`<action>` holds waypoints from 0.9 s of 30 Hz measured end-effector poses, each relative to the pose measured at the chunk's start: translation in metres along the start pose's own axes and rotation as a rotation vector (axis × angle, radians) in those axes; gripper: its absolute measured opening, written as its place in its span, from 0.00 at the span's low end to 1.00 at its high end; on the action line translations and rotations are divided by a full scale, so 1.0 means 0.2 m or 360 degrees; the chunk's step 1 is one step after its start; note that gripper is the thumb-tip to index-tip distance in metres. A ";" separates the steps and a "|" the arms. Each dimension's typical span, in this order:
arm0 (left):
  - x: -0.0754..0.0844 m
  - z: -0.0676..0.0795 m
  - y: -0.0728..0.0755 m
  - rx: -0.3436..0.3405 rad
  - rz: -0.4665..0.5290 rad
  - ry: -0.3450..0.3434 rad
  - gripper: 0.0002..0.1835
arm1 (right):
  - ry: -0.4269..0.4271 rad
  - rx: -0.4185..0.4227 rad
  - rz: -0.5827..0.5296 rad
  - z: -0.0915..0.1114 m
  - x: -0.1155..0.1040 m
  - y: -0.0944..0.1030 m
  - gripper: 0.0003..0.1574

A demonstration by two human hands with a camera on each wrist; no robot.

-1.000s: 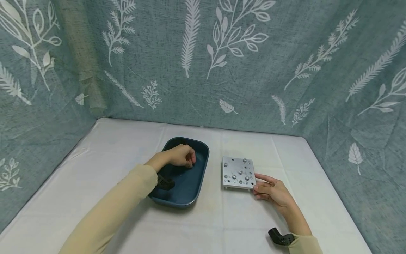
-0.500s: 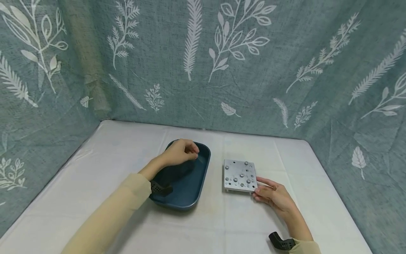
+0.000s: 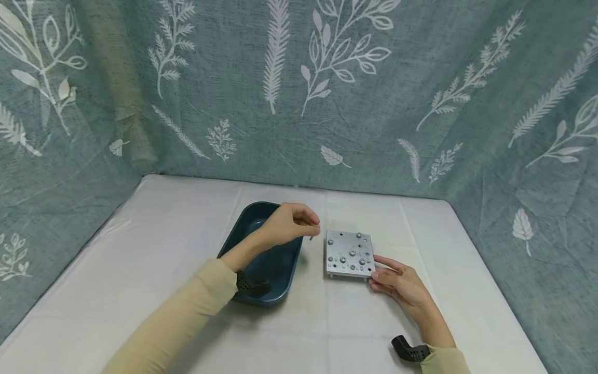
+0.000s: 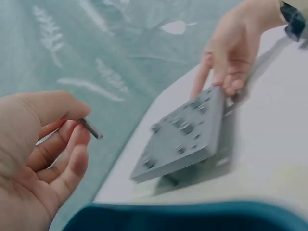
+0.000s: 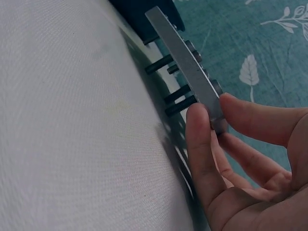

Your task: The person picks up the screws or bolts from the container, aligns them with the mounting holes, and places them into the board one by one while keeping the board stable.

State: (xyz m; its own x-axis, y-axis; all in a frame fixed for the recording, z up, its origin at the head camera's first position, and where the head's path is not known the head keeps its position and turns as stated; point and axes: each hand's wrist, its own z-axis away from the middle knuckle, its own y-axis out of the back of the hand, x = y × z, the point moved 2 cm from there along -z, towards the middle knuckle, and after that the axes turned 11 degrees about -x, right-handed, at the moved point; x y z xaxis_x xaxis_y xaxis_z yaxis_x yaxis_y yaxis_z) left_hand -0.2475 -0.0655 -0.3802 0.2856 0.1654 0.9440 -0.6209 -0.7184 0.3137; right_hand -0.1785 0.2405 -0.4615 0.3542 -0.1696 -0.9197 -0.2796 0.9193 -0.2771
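Your left hand [image 3: 290, 224] is pinching one small dark screw [image 4: 90, 129] between thumb and fingertips, hovering between the blue tray [image 3: 247, 228] and the metal plate [image 3: 349, 253]; your right hand [image 3: 397, 283] is gripping the plate's near corner, thumb on top and fingers beneath, on the table [image 3: 163, 234]. The screw is likely to slip, since the pinch is catching only its end. The plate may shift if your grip loosens. Count: one tray, one plate, roughly ten screws already seated, exact number unclear.
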 end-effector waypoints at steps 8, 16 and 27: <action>-0.04 -0.06 -0.15 -0.0141 -0.0022 -0.0035 0.10 | 0.0013 -0.0034 0.0001 -0.02 0.00 0.00 0.41; -0.09 -0.10 -0.21 -0.0182 -0.0148 -0.0036 0.07 | 0.0020 -0.0037 0.0002 -0.01 0.01 0.01 0.42; -0.10 -0.12 -0.24 -0.0292 -0.0302 -0.0006 0.05 | 0.0025 -0.0032 -0.0007 -0.01 0.01 0.01 0.42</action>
State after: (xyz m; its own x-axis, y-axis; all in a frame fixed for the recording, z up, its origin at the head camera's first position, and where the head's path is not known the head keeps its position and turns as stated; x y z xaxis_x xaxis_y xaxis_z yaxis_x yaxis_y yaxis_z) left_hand -0.2402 -0.0173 -0.4113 0.4118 0.2827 0.8663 -0.6781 -0.5400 0.4986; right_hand -0.1797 0.2417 -0.4646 0.3415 -0.1791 -0.9226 -0.2962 0.9111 -0.2865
